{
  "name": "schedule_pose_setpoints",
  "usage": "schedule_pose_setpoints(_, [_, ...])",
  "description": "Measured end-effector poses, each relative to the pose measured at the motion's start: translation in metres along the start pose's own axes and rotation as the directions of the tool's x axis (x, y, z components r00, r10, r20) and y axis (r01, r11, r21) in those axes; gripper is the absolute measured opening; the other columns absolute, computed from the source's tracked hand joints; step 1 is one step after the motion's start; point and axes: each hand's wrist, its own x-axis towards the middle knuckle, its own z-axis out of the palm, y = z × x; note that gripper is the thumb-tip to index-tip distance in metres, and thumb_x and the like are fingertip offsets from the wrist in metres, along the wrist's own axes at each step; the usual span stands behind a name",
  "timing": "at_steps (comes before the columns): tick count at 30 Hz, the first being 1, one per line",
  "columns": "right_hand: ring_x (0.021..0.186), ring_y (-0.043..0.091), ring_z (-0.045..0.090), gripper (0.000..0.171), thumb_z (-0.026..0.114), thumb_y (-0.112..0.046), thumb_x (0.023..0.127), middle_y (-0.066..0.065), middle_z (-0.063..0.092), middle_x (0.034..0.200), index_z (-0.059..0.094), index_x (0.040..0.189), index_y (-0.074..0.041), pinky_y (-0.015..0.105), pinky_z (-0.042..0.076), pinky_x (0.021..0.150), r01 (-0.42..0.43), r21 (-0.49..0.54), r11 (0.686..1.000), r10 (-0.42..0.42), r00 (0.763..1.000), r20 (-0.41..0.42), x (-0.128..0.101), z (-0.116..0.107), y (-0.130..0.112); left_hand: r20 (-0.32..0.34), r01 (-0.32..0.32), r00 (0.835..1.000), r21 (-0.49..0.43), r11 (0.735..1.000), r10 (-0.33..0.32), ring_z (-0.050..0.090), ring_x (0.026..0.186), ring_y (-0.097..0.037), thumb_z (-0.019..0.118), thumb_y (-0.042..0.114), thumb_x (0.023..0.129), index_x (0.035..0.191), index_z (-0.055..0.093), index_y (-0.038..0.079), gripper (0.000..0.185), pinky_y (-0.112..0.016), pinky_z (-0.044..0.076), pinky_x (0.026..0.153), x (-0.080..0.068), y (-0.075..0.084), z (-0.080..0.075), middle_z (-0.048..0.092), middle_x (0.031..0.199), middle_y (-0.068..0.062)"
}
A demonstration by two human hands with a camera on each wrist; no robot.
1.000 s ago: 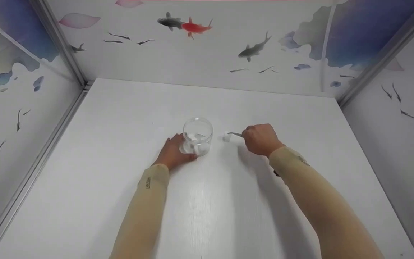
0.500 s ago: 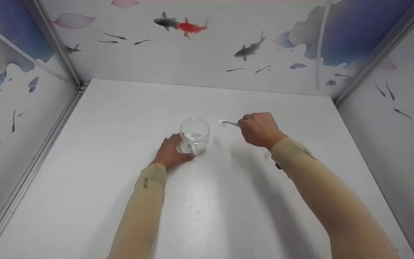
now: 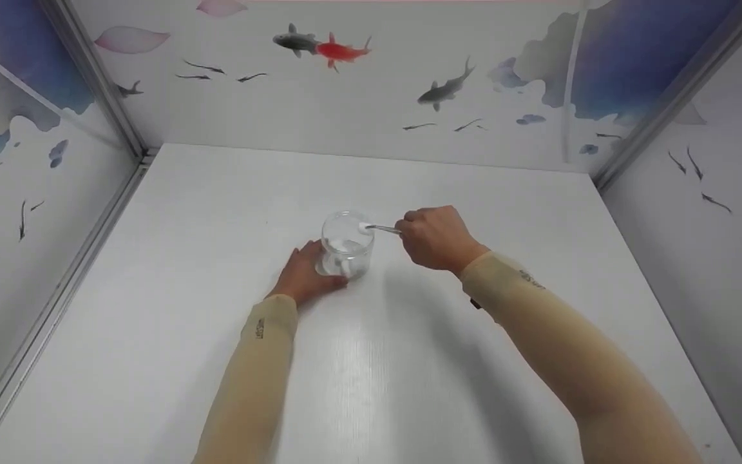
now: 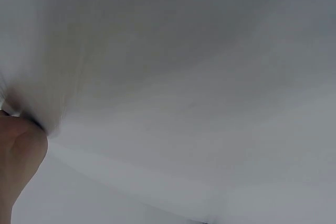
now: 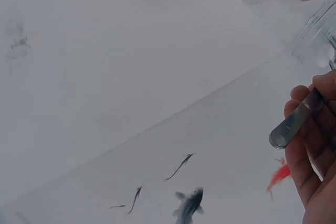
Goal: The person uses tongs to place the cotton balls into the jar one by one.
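Observation:
A clear glass jar [image 3: 347,245] stands on the white table [image 3: 216,212] with white lumps lying in its bottom. My left hand [image 3: 312,269] holds the jar low on its left side, the thumb curled round the front. My right hand [image 3: 411,232] pinches thin metal tweezers [image 3: 384,228] that carry a small white lump [image 3: 365,227] right over the jar's rim. In the right wrist view, the tweezers' rounded back end [image 5: 292,125] sticks out between my fingers [image 5: 307,174], with the jar [image 5: 294,9] at the top right. Only a bit of my left hand [image 4: 18,156] shows in the left wrist view.
White walls printed with fish close the table on the left [image 3: 17,193], back [image 3: 371,96] and right [image 3: 719,212]. A metal rail [image 3: 68,277] runs along the left edge. Bare tabletop lies all round the jar.
My right hand has lifted the white lump off the table to the right of the jar and carried it left and up to the jar's rim. The left hand has stayed on the jar.

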Motion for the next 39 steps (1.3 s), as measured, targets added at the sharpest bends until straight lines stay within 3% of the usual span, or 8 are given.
schedule_pose_setpoints(7, [0.052,0.015,0.057,0.014,0.063,-0.005,0.086,0.001,0.063,0.066,0.074,0.080,-0.010,0.031,0.048,0.040,0.039,0.006,0.999,-0.039,0.999,0.030,0.005,0.007,-0.011,-0.004,-0.011,1.000,0.002,1.000,0.011,0.015,0.150,-0.028,0.086,0.051,0.072,0.156,0.033,0.017,0.105,-0.043,0.007,0.123,0.000,0.001,-0.001,0.030,0.161,-0.008])
schedule_pose_setpoints(19, [0.054,0.016,0.058,0.011,0.066,-0.007,0.087,0.001,0.064,0.068,0.074,0.082,-0.010,0.032,0.049,0.041,0.035,0.023,0.999,-0.036,0.998,0.044,0.005,0.008,-0.012,-0.011,-0.011,1.000,-0.008,1.000,0.011,0.014,0.150,-0.032,0.087,0.048,0.071,0.156,0.034,0.018,0.104,-0.047,0.008,0.122,-0.002,0.004,-0.004,0.028,0.161,-0.009])
schedule_pose_setpoints(26, [0.050,0.015,0.053,0.012,0.065,-0.006,0.086,0.000,0.061,0.065,0.072,0.079,-0.012,0.030,0.045,0.038,0.040,0.004,0.999,-0.040,0.999,0.025,0.002,0.010,-0.012,0.002,-0.061,0.998,0.019,0.998,0.061,0.018,0.150,-0.023,0.085,0.049,0.074,0.155,0.035,0.016,0.101,-0.032,-0.001,0.122,-0.001,0.003,-0.002,0.036,0.158,-0.004])
schedule_pose_setpoints(31, [0.054,0.015,0.058,0.011,0.065,-0.006,0.087,0.001,0.066,0.069,0.075,0.085,-0.010,0.031,0.050,0.041,0.032,0.005,0.999,-0.032,0.999,-0.003,-0.002,0.010,-0.007,-0.007,-0.092,0.996,0.025,0.995,0.092,0.020,0.149,-0.026,0.086,0.047,0.075,0.154,0.036,0.012,0.100,-0.036,0.000,0.123,-0.001,0.003,-0.002,0.038,0.157,-0.008])
schedule_pose_setpoints(39, [0.054,0.017,0.060,0.009,0.067,-0.008,0.087,0.002,0.065,0.069,0.075,0.088,-0.008,0.034,0.050,0.040,-0.029,0.055,0.998,0.033,0.997,-0.073,-0.020,0.012,0.010,-0.007,-0.077,0.997,0.008,0.997,0.077,0.019,0.149,-0.024,0.086,0.045,0.075,0.155,0.036,0.014,0.100,-0.034,-0.001,0.123,-0.003,0.004,-0.003,0.036,0.158,-0.007])
